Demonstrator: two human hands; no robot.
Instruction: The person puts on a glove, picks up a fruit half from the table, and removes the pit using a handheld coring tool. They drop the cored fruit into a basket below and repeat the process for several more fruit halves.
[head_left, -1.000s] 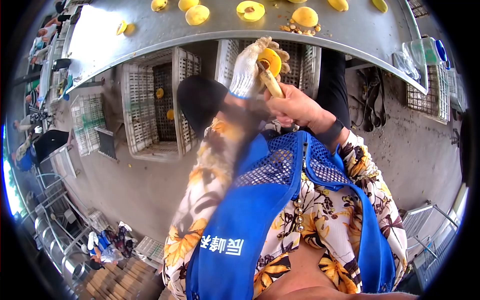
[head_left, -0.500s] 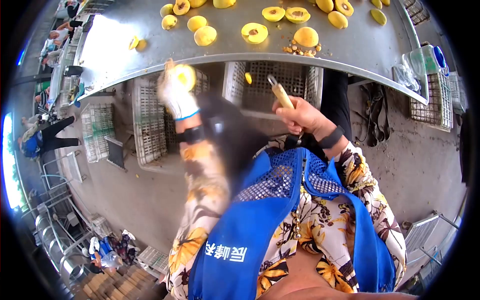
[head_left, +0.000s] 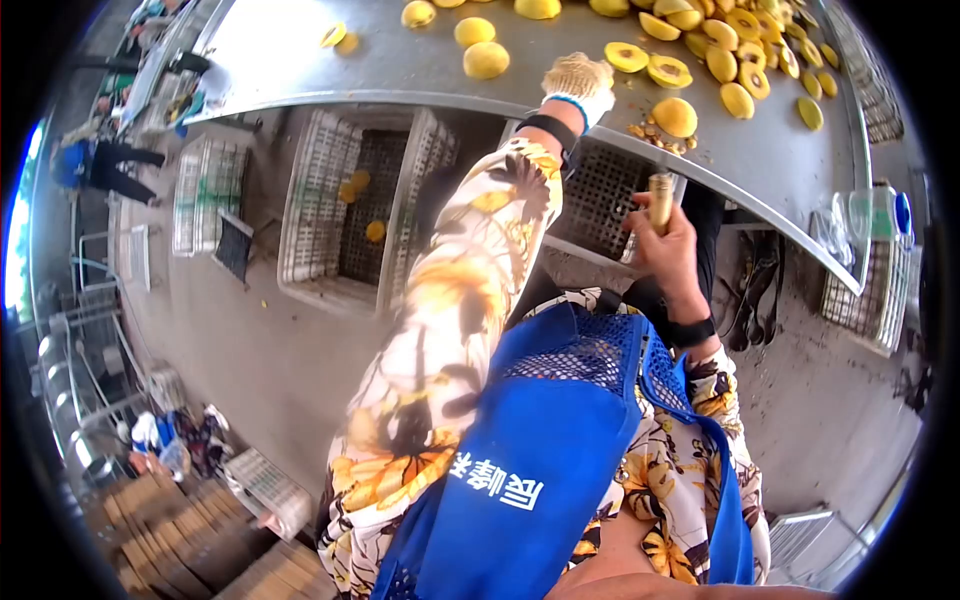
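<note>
My left hand (head_left: 578, 85), in a knitted white glove, reaches over the front edge of the metal table (head_left: 380, 90). Its fingers curl down, and what lies under them is hidden. Beside it on the right are cut yellow peach halves (head_left: 627, 57) showing brown centres. My right hand (head_left: 668, 245) is bare and wrapped round the wooden handle of a small pitting tool (head_left: 660, 203), held upright below the table edge. The tool's metal tip cannot be made out now. A whole-looking yellow peach (head_left: 676, 117) sits on the table above it, near several loose pits (head_left: 668, 143).
Many more peaches (head_left: 750, 55) are heaped at the right back. Under the table edge stand a plastic crate (head_left: 300, 215) with several yellow pieces and another crate (head_left: 600, 200). A clear plastic jar (head_left: 875, 215) is at the right corner. A person (head_left: 105, 165) stands far left.
My left hand has swung right from above the left crate, where it held a yellow peach half, to the table. Yellow pieces now show in that crate. The right hand still grips the tool.
</note>
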